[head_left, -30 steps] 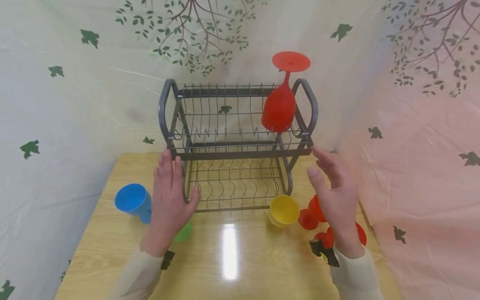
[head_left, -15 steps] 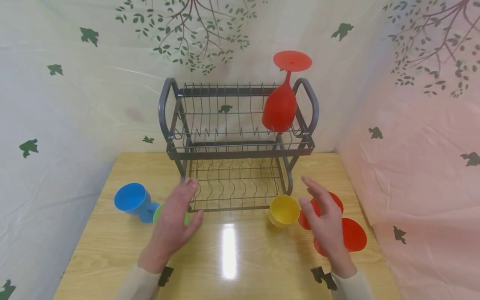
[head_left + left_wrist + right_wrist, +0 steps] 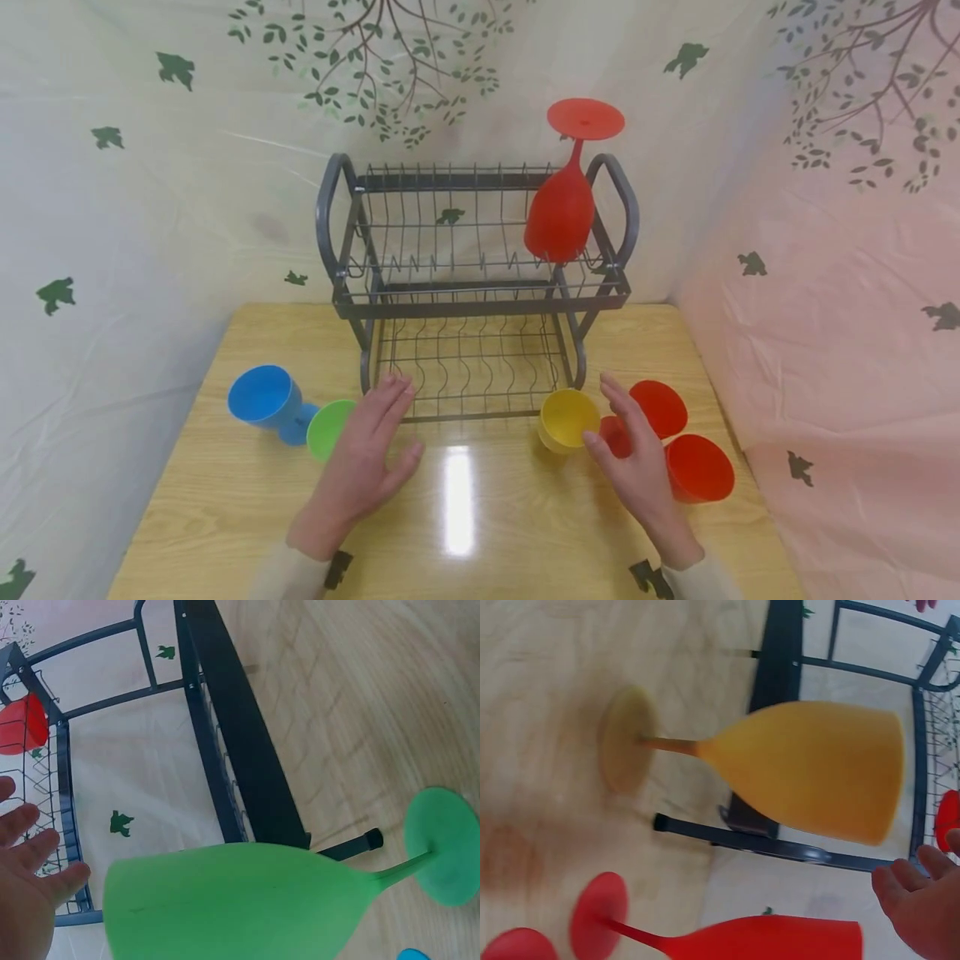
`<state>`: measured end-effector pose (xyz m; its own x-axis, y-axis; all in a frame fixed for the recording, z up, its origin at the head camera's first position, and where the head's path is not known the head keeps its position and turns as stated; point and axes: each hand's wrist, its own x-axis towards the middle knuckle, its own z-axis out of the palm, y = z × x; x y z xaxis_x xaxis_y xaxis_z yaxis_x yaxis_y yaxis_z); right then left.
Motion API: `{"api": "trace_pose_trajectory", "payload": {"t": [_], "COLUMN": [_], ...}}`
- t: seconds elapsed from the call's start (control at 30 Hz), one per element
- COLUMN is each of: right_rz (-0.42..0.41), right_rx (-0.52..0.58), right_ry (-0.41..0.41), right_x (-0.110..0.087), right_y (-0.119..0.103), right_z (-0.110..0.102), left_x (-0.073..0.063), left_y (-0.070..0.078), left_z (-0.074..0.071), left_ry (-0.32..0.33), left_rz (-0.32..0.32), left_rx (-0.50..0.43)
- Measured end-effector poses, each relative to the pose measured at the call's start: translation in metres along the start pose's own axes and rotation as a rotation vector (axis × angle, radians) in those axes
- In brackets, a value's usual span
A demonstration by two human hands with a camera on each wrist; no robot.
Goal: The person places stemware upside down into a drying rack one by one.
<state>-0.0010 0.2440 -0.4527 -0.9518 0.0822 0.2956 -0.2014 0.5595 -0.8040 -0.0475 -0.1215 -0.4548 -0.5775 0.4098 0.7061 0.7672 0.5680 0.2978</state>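
Note:
My left hand [image 3: 363,467] hovers over the table with straight, relaxed fingers, holding nothing. Just left of it stands an upright green plastic goblet [image 3: 327,428], partly covered by the hand in the head view; its bowl [image 3: 240,900] looms large in the left wrist view. My right hand [image 3: 641,475] is likewise relaxed and holds nothing, its thumb close to the rim of an upright yellow goblet [image 3: 567,423]. Beyond that hand are two red goblets, a nearer one [image 3: 701,471] and a farther one [image 3: 660,408], partly hidden by it.
A dark two-tier dish rack [image 3: 480,308] stands at the back of the wooden table [image 3: 517,525]. On its upper tier, at the right, a red goblet [image 3: 561,215] rests upside down. A blue goblet [image 3: 262,397] stands at the left. Patterned sheets hang behind and beside.
Both hands have drawn back from the sides of the rack, down over the table and inward. The green goblet and red goblets are now more visible. The goblets have stayed put.

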Motion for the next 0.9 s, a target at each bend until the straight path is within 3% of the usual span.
{"api": "trace_pose_trajectory", "payload": {"t": [0.23,0.57,0.9], "right_rz": [0.127,0.225,0.261], "right_rx": [-0.026,0.022,0.146], "right_ry": [-0.077,-0.122,-0.133], "right_x": [-0.009,-0.018,-0.021], "right_y": [0.016,0.038,0.059], "right_z": [0.01,0.022,0.031], "left_x": [-0.011,-0.02,-0.021], "left_y": [0.003,0.011,0.011], "left_z": [0.005,0.014,0.019], "left_ry": [-0.171,-0.285,-0.277], "left_rz": [-0.122,-0.192,-0.176], "left_rx": [0.024,0.047,0.064]}}
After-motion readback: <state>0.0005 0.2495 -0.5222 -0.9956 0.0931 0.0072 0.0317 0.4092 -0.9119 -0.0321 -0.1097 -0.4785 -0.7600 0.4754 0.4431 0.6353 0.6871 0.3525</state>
